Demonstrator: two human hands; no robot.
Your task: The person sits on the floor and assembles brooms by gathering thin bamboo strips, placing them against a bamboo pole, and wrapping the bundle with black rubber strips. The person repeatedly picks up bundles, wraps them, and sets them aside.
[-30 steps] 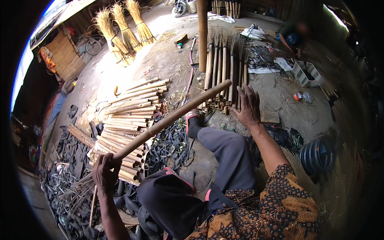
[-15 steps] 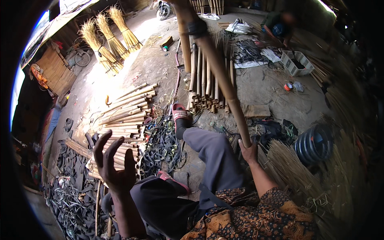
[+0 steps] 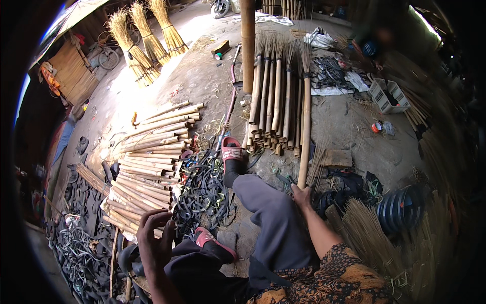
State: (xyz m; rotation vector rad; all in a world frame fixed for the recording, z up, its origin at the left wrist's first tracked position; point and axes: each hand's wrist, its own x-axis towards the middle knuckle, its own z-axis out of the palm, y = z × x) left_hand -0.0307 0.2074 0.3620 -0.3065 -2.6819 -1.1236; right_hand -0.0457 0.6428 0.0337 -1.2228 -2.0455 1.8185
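Note:
My right hand (image 3: 302, 196) grips the near end of a bamboo-handled broom (image 3: 306, 121). The broom points away from me, its dark binding and thin bristles at the far end. It overlaps the right side of a stack of similar brooms (image 3: 277, 96), and I cannot tell whether it touches them. My left hand (image 3: 154, 238) is raised at the lower left, fingers bent and thumb apart, with nothing in it. Beyond that hand lies a pile of cut bamboo poles (image 3: 152, 147).
Dark rubber strips (image 3: 202, 190) lie tangled by my sandalled feet, with more black scraps (image 3: 81, 253) at left. A wooden post (image 3: 248, 45) stands behind the brooms. Loose bristle bundles (image 3: 372, 230) and a black ribbed container (image 3: 400, 209) are at right. Another person works near a white crate (image 3: 389, 96).
The broom has swung down and away from me, from high across the view to beside the stack. My left hand has lowered and its fingers have curled more.

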